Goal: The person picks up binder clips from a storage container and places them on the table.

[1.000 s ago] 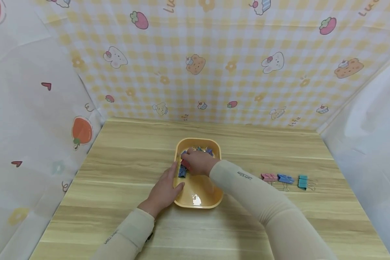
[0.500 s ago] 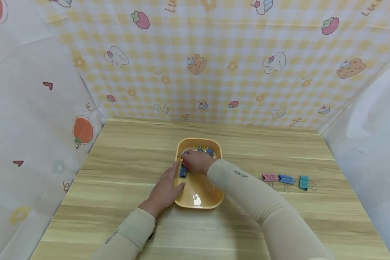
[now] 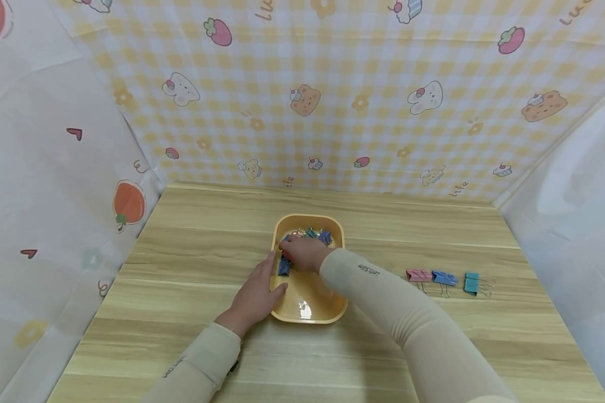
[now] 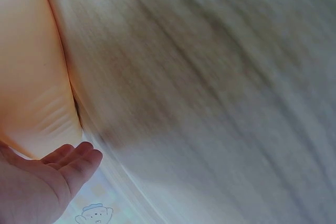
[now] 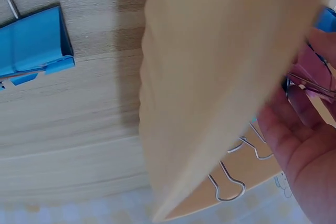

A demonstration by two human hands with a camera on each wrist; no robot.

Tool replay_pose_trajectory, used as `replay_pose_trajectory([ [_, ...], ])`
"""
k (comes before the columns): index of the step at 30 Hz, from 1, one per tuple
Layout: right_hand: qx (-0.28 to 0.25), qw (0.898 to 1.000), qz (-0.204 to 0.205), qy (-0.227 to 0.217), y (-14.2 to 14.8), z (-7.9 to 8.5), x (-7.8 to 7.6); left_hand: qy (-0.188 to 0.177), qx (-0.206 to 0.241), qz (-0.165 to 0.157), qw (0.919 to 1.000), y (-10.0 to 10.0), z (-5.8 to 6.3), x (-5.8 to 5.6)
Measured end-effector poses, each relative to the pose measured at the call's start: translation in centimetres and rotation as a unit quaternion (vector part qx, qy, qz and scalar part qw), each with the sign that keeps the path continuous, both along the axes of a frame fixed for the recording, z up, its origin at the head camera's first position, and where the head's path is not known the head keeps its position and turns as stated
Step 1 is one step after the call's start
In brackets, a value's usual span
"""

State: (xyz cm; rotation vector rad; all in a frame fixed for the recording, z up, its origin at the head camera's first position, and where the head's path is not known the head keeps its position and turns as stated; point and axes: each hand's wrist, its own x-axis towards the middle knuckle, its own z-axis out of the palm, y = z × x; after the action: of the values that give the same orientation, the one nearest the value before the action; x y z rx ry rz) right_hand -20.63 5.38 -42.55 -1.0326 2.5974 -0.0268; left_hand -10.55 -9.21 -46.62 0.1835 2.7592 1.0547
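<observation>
My right hand (image 3: pixel 307 253) reaches into a yellow-orange plastic tray (image 3: pixel 315 305) and pinches a pink binder clip (image 5: pixel 315 69) near the tray's left wall. Beside those fingertips lies a blue binder clip (image 3: pixel 284 266). At the back of the tray sit another blue clip (image 3: pixel 325 237) and a teal clip (image 3: pixel 310 232), partly hidden by the hand. My left hand (image 3: pixel 254 291) rests along the outside of the left wall with straight fingers, its thumb over the rim. The left wrist view shows that hand (image 4: pixel 47 182) against the tray's side.
On the wooden table (image 3: pixel 196 224), right of the tray, lie a pink clip (image 3: pixel 419 275), a blue clip (image 3: pixel 444 278) and a teal clip (image 3: pixel 471 284) in a row. A checked cloth (image 3: pixel 333 129) rises behind the table; white cloth hangs at both sides.
My right forearm has shifted slightly left while the fingers stay at nearly the same spot in the tray. The left hand keeps its place; the clips on the table have not moved.
</observation>
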Motion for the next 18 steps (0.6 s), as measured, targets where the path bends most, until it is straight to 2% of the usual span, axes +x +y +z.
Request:
replay_pose_trajectory([
  [7,-0.02,1.0,0.005,0.017,0.1,-0.7,0.0,0.001,-0.003,-0.001,1.0,0.0,0.1,0.0],
  [18,-0.024,1.0,-0.003,0.015,0.1,-1.2,0.0,0.004,0.004,0.002,1.0,0.0,0.1,0.0],
])
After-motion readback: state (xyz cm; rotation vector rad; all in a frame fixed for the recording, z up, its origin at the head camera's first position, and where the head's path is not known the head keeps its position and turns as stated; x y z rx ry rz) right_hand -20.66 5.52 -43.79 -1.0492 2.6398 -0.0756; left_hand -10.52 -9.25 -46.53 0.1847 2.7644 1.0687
